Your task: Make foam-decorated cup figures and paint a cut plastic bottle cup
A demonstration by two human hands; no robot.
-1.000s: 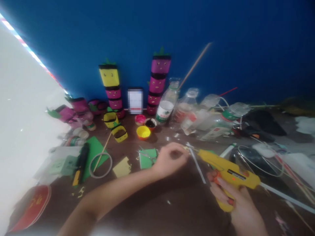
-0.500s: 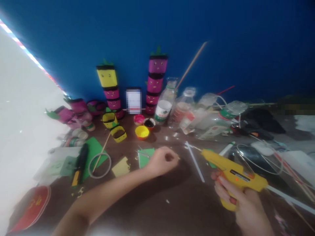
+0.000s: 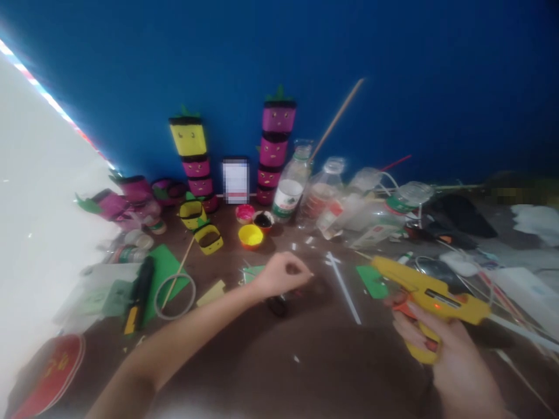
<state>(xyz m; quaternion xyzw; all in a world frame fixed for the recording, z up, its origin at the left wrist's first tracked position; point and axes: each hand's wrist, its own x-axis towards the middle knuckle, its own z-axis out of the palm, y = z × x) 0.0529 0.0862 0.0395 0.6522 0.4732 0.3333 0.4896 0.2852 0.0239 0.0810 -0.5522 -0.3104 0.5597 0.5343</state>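
My left hand (image 3: 283, 274) is closed in a pinch above the brown tabletop; whatever its fingertips hold is too small to make out. Below it lies a dark rounded thing (image 3: 277, 306), partly covered. A piece of green paper (image 3: 254, 272) shows just behind the wrist. My right hand (image 3: 430, 343) is wrapped round the handle of a yellow glue gun (image 3: 413, 279), its nozzle pointing left and a glue stick (image 3: 519, 330) sticking out of the back. Between the hands a white stick (image 3: 345, 291) lies on the table.
Small paint cups (image 3: 251, 237) stand at the middle back, before stacked purple containers (image 3: 274, 151). Plastic bottles (image 3: 290, 189) line the back right. At left lie a black-and-yellow cutter (image 3: 140, 294), a roll of tape (image 3: 175, 297) and a red round object (image 3: 55, 372). Cables (image 3: 476, 285) lie far right.
The glue gun in my right hand has moved right, away from my left hand. My left hand has shifted slightly left and up, still pinched, and the dark thing under it now shows.
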